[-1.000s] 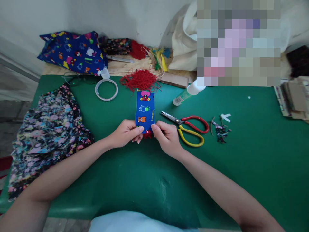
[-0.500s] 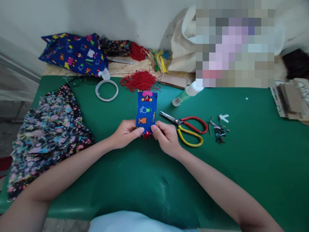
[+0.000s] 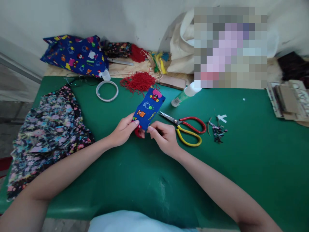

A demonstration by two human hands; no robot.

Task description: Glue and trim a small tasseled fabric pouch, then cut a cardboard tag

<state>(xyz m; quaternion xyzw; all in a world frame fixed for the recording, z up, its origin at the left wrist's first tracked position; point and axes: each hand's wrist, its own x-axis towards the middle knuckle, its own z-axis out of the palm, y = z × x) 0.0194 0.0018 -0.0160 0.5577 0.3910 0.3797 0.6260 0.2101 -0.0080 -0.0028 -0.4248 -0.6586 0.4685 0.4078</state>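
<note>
light's cool, moderate, source direction unclear. smooth green tabletop (image 3: pixel 253 151) brightest upper middle, darker toward the right; dull sheen along its near left edge. soft shadow on pale grey wall (image 3: pixel 145 16). lettering on small blue cartoon-print strip (image 3: pixel 149 108) just legible, mild softness elsewhere. wide-angle stretch on bare right forearm (image 3: pixel 217 180). coarse pixel mosaic (image 3: pixel 230 48) hides upper right.

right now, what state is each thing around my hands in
Blue printed strip: held up, tilted
Left hand: gripping the strip
Right hand: fingers curled at the strip's lower corner, grip unclear
Scissors: lying on the table, handles apart
White ring: lying flat
Red threads: loose tangle
Floral cloth: spread, wrinkled
Fabric scraps: loosely clumped
Bottle: partly hidden by pixelation
</note>
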